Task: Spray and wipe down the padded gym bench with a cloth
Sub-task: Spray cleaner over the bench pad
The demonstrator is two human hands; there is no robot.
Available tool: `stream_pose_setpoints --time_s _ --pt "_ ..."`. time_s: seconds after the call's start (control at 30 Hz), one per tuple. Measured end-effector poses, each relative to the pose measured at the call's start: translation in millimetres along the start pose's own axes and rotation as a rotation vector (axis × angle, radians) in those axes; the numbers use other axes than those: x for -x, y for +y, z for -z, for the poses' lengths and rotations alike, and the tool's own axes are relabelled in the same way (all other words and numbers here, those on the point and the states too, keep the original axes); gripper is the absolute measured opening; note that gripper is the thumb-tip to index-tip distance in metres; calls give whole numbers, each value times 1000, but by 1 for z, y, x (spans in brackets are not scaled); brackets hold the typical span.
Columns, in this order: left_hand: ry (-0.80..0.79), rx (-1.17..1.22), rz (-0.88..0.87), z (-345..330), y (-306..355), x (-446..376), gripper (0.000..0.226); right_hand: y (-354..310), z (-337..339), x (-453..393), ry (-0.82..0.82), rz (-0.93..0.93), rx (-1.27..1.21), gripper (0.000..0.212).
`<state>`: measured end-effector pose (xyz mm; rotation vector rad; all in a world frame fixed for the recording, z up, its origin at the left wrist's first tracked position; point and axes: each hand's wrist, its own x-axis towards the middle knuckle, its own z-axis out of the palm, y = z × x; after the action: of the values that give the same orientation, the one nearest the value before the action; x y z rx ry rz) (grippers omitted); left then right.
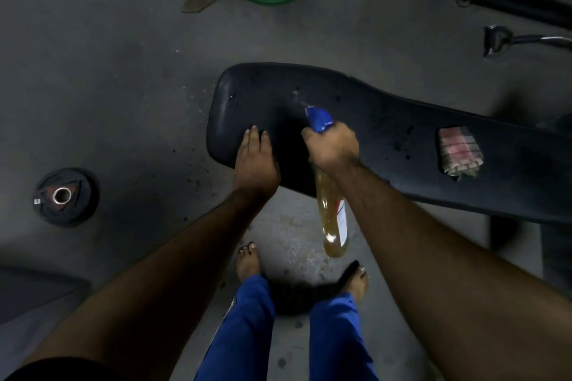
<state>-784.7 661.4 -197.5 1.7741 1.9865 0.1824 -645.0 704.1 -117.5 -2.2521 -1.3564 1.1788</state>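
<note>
Over the near-left end of the padded bench (pixel 387 133), right hand (pixel 334 145) grips the spray bottle (pixel 332 219), nozzle aimed at the pad. Left hand (pixel 257 161) rests flat, fingers extended, empty. Spraying step under way. Folded cloth (pixel 459 153) lies farther right on the pad; wiping likely next, needs fetching it.

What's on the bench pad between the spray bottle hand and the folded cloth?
Nothing: in the head view, bare black bench pad runs from the right hand to the folded cloth.
</note>
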Motion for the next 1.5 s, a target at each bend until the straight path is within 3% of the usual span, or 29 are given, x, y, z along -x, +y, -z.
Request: stream_pose_setpoints --time_s 0.17,0.47,0.57,0.67,0.77,0.97,1.1,1.33,1.5 --pt "-26 43 -37 -7 51 2 59 37 28 13 -72 -51 -169 30" --pt "-115 61 -210 -49 236 26 54 154 190 13 129 -73 -492 18" --pt "-164 63 -267 -72 309 26 53 194 252 -3 208 -29 -467 8" --pt "-184 52 -288 -96 368 21 44 229 306 -21 256 44 -454 16" --pt "-196 28 -291 -121 410 14 50 255 351 -39 301 86 -504 13" --pt "-201 -129 -244 -158 438 -2 62 270 400 -75 313 298 -612 18" --pt "-181 -165 -260 -167 442 -5 58 273 403 -91 300 394 -624 23" --pt "-151 -131 -285 -164 447 -5 54 285 395 -98 307 292 -704 29" --pt "-205 -138 -356 -160 450 6 62 293 383 -94 433 152 -709 50"
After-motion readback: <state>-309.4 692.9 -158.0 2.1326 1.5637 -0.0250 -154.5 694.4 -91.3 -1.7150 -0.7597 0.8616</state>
